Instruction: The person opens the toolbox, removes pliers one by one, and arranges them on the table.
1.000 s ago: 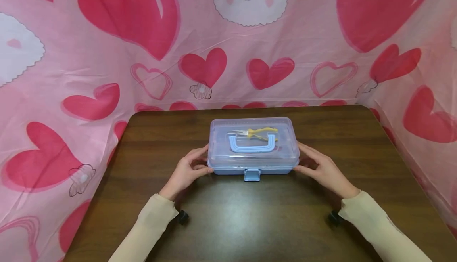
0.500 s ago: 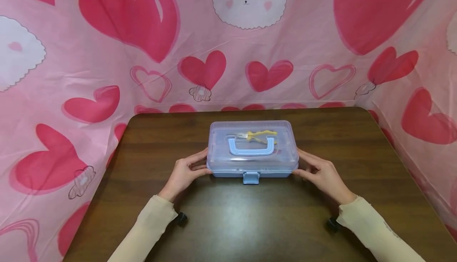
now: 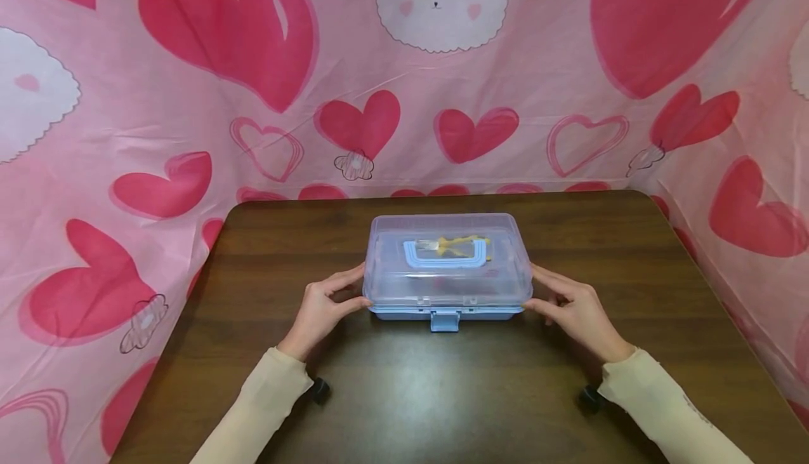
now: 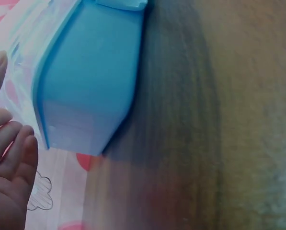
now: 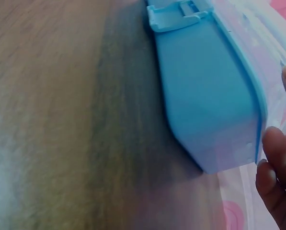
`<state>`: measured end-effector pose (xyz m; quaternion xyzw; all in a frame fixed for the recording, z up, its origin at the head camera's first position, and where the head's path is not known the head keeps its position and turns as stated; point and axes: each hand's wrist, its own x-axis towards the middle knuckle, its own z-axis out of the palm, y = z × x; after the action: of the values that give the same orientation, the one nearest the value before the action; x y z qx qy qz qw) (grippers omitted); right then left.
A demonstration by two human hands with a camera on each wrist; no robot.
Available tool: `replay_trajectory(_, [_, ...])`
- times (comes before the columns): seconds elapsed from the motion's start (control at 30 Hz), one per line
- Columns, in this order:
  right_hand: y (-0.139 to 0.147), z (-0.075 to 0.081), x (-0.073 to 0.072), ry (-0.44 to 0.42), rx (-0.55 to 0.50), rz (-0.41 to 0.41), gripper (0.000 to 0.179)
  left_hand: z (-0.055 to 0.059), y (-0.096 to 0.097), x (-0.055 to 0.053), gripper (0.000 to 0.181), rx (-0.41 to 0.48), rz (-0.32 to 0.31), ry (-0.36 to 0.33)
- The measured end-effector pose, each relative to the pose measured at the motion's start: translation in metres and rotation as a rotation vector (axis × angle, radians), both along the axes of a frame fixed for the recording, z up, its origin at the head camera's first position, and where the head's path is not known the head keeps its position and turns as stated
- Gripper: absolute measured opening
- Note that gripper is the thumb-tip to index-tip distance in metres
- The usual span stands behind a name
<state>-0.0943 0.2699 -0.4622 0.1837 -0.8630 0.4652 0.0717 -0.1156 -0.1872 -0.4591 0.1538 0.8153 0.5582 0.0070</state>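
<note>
A plastic toolbox (image 3: pixel 449 314) with a pale blue base stands on the brown table. Its see-through lid (image 3: pixel 398 285) carries a light blue handle (image 3: pixel 445 263), and the front edge shows slightly raised from the base. At the front middle the blue latch (image 3: pixel 445 321) hangs unfastened. Through the lid, pliers (image 3: pixel 474 240) with yellow grips are visible. My left hand (image 3: pixel 319 313) holds the lid's left side, thumb at the front corner. On the right side, my right hand (image 3: pixel 578 309) holds the lid likewise. Both wrist views show fingertips at the lid's edge.
The wooden table (image 3: pixel 417 394) reaches beyond the toolbox on all sides. Pink cloth (image 3: pixel 417 71) printed with hearts hangs behind it and along both sides. A small black object (image 3: pixel 320 390) shows at the left wrist, another (image 3: pixel 590 399) at the right.
The lid's front edge has come up a little from the base, both hands still at its sides. The toolbox appears slightly lower in view than a second ago.
</note>
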Motion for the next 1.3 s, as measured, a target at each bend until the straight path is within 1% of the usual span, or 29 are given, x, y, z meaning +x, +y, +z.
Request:
replay_trajectory(0.1, [-0.001,0.003,-0.001,0.006,-0.032,-0.01,0.066,0.004,0.001,-0.001,0.062,0.005,0.01,0.016])
replay_trajectory(0.2, [-0.002,0.005,-0.001,0.007,-0.072,-0.02,0.063,0.007,0.002,-0.002,0.059,0.029,0.016,0.006])
replay_trajectory(0.3, [-0.003,0.006,-0.004,0.048,-0.096,-0.037,0.061,0.01,0.002,-0.002,0.057,0.073,0.012,-0.01])
replay_trajectory(0.43, [-0.005,0.008,-0.007,0.119,-0.101,-0.052,0.06,0.014,0.002,-0.003,0.055,0.135,0.016,-0.039])
replay_trajectory(0.47, [-0.005,0.01,-0.007,0.121,-0.103,-0.057,0.06,0.014,0.002,-0.003,0.055,0.143,0.014,-0.045])
replay_trajectory(0.53, [-0.006,0.013,-0.008,0.095,-0.119,-0.07,0.056,0.015,0.002,-0.004,0.055,0.152,0.012,-0.046])
replay_trajectory(0.67, [-0.009,0.019,-0.009,0.009,-0.172,-0.115,0.048,0.017,0.002,-0.007,0.053,0.179,0.019,-0.035])
replay_trajectory(0.77, [-0.011,0.024,-0.011,-0.013,-0.209,-0.147,0.044,0.02,0.003,-0.01,0.049,0.197,0.041,-0.031])
replay_trajectory(0.87, [-0.012,0.028,-0.015,-0.02,-0.248,-0.167,0.04,0.024,0.007,-0.015,0.046,0.213,0.058,-0.014])
replay_trajectory(1.0, [-0.016,0.036,-0.021,-0.024,-0.287,-0.217,0.035,0.033,0.013,-0.023,0.04,0.259,0.078,0.038])
replay_trajectory(1.07, [-0.019,0.04,-0.025,-0.014,-0.29,-0.253,0.034,0.037,0.015,-0.028,0.036,0.28,0.099,0.063])
replay_trajectory(1.17, [-0.023,0.046,-0.031,0.001,-0.287,-0.296,0.031,0.042,0.016,-0.036,0.031,0.294,0.127,0.083])
replay_trajectory(1.3, [-0.027,0.055,-0.041,0.006,-0.293,-0.325,0.029,0.049,0.017,-0.049,0.027,0.301,0.15,0.095])
